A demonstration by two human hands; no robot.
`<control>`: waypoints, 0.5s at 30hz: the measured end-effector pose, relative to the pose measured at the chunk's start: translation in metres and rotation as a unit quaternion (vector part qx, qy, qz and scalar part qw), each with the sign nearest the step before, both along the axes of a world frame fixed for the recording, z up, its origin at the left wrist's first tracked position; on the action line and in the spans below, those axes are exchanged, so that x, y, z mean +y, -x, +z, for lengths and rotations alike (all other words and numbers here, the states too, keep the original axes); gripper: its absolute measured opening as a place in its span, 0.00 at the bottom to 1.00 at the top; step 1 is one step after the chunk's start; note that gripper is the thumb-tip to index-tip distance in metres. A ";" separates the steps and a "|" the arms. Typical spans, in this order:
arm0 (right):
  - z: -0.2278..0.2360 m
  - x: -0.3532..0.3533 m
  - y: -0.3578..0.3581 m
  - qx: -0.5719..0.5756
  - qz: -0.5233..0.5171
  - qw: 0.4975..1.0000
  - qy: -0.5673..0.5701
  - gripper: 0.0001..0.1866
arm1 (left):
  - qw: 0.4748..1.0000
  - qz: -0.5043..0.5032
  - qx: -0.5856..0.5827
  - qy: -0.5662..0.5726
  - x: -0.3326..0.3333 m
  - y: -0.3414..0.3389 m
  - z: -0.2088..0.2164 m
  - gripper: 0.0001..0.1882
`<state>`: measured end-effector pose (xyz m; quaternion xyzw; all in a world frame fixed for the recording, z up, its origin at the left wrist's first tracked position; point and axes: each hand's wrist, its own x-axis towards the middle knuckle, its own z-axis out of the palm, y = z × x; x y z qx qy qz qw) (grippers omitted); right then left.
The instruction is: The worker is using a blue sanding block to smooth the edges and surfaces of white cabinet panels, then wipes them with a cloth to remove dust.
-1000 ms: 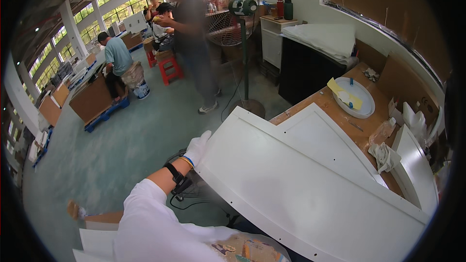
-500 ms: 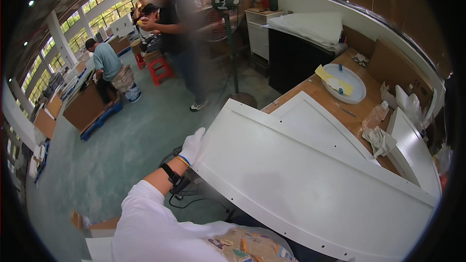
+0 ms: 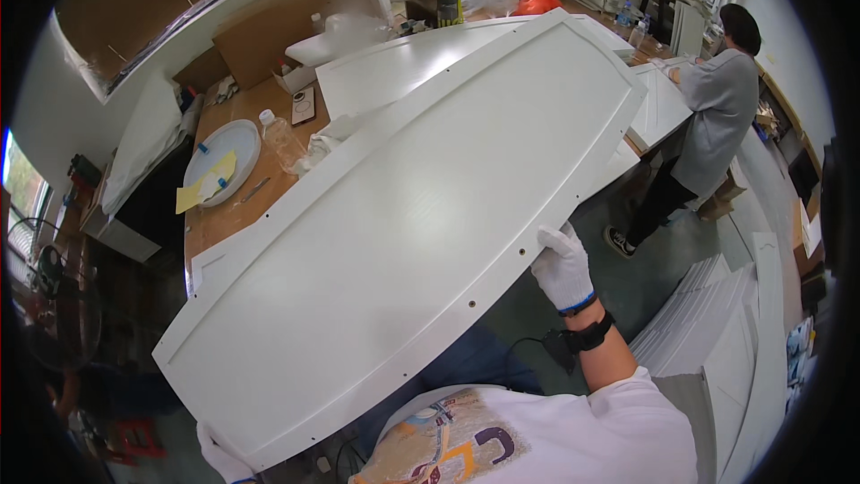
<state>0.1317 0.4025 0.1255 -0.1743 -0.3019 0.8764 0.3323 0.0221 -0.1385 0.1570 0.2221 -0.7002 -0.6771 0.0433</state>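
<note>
A long white panel [image 3: 403, 215] with a raised rim and small dark holes along its edges slants across the view. My right hand [image 3: 564, 271], in a white glove, grips its near edge, with fingers bent over the rim next to the holes. At the lower left corner of that panel my left hand [image 3: 220, 453], also gloved, is closed around the edge; only part of it shows. Beneath the panel's far side another white panel [image 3: 385, 76] lies on the wooden table [image 3: 255, 108].
On the table sit a white round tray [image 3: 253, 145] with yellow paper, a clear bottle [image 3: 279, 139], a phone [image 3: 305, 108] and a dark can [image 3: 448, 7]. A person in grey [image 3: 717, 112] stands at the right. Stacked white panels [image 3: 694, 323] lean at the lower right.
My view has swung to the right, bringing my right hand and the co-worker in grey into sight. My left hand still holds the panel's left end, now lower in the picture.
</note>
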 end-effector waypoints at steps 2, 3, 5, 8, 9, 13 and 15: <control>0.006 0.021 -0.004 -0.005 -0.021 1.000 -0.009 0.14 | 0.999 -0.015 -0.004 -0.041 0.014 0.015 0.000 0.26; 0.008 0.032 -0.006 -0.008 -0.030 0.999 -0.016 0.13 | 0.994 -0.054 0.020 -0.092 0.007 0.032 -0.011 0.24; 0.010 0.051 0.002 0.003 -0.035 0.999 -0.009 0.12 | 0.985 -0.077 0.049 -0.143 0.000 0.050 -0.018 0.22; 0.018 0.076 0.013 0.009 -0.048 0.999 0.007 0.10 | 0.989 -0.107 0.089 -0.043 0.022 0.082 0.001 0.21; 0.015 0.086 0.018 0.018 -0.053 0.998 0.013 0.09 | 0.989 -0.106 0.098 -0.029 0.032 0.092 0.009 0.20; 0.003 0.145 0.036 0.043 -0.078 0.996 0.020 0.05 | 0.982 -0.130 0.135 -0.015 0.082 0.147 0.050 0.19; 0.022 0.163 0.054 0.046 -0.089 0.994 0.047 0.05 | 0.976 -0.152 0.152 -0.022 0.106 0.180 0.071 0.19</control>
